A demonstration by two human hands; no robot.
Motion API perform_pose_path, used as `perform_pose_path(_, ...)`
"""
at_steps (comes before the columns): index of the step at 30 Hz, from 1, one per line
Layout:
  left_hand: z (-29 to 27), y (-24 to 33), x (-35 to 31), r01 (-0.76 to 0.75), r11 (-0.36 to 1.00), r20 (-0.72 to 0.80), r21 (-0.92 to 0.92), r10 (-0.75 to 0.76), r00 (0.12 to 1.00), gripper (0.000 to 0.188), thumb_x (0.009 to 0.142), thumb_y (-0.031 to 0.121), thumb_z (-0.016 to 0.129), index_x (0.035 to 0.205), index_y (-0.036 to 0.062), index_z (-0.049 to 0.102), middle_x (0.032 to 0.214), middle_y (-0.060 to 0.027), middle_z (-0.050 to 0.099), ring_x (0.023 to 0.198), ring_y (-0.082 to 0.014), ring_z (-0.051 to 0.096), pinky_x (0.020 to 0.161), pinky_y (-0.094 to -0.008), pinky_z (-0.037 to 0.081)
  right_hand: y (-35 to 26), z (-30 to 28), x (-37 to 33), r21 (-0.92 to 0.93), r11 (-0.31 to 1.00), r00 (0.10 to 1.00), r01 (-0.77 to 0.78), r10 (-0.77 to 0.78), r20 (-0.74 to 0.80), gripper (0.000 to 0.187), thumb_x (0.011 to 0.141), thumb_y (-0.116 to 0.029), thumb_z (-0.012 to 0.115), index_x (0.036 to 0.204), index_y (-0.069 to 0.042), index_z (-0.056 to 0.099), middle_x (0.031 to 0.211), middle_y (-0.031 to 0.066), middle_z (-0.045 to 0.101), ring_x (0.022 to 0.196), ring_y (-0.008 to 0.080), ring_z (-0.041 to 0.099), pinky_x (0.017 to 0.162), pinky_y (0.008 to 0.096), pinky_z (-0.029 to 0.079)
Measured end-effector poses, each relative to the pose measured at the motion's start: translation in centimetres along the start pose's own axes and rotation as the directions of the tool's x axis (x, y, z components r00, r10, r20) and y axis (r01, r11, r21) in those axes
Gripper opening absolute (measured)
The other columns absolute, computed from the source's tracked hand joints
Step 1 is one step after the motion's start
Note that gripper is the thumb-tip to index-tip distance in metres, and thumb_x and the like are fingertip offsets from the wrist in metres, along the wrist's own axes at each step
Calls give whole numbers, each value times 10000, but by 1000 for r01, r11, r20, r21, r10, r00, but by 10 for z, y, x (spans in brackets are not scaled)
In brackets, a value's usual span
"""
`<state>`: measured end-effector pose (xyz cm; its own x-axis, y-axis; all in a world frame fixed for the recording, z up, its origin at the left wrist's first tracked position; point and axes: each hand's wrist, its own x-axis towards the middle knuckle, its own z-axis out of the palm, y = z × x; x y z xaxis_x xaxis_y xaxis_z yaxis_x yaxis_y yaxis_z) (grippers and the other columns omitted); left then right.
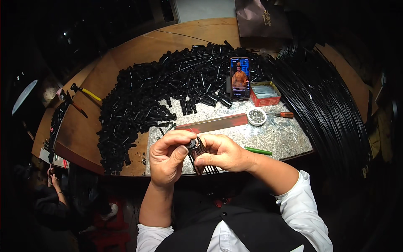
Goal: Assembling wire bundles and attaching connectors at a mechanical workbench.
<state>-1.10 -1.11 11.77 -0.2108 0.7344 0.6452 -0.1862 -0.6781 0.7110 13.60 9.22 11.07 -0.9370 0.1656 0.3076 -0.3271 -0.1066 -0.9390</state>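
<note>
The left hand (168, 156), fingers closed, pinches a black cylindrical fitting (192, 143) between both palms; the right hand (224, 153), alongside, pinches thin black rods (205, 169), long axes running from fitting toward the black vest (252, 220).

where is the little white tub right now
In the head view, the white tub sits right of centre on the speckled surface, between the right end of the long bar and the orange-handled screwdriver, below the red box.
</note>
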Motion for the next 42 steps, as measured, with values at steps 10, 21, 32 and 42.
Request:
perform_pose_path(10, 0, 2, 4, 122, 992, -3, -19, -122, 993, 274, 864, 113, 665, 1095, -31, 638, 1303, -181, 474, 1161, -228, 516, 1005, -348, 415, -5, -2, 6, 139, 988, 998, -66, 67, -7, 152, 928, -151, 609, 913, -27, 524, 778, 43, 606, 705, 111, 608, 641, 257, 507)
perform_pose_path(21, -16, 4, 8, 102, 995, 155, 0, -100, 983, 261, 844, 140, 695, 1053, -14, 671, 1249, -207, 524, 1149, -253, 530, 979, -366, 432, 8, -12, 17, 180, 973, 968, -148, 105, 228, 215, 889, -201, 662, 867, -28, 536, 749, 83, 639, 671, 163, 639, 627, 269, 508)
perform_pose_path(32, -22, 15, 37, 284, 934, 530, -215, -132, 837, 217, 702, 39, 790, 879, -54, 704, 961, -267, 646, 779, -298, 679, 740, -358, 562, -22, 15, 6, -5, 960, 935, -281, 275, 225, 284, 805, -84, 746, 1040, 5, 614, 903, 51, 650, 839, 125, 623, 769, 272, 511)
perform_pose_path(42, 3, 32, 16, 321, 937, -58, 140, -316, 947, 580, 731, 155, 816, 1167, -45, 491, 1000, -98, 619, 852, -101, 607, 772, -213, 502, -26, 17, -1, -594, 801, 940, 69, -251, -231, 278, 784, -164, 771, 751, -31, 530, 708, 38, 594, 643, 105, 555, 558, 271, 441)
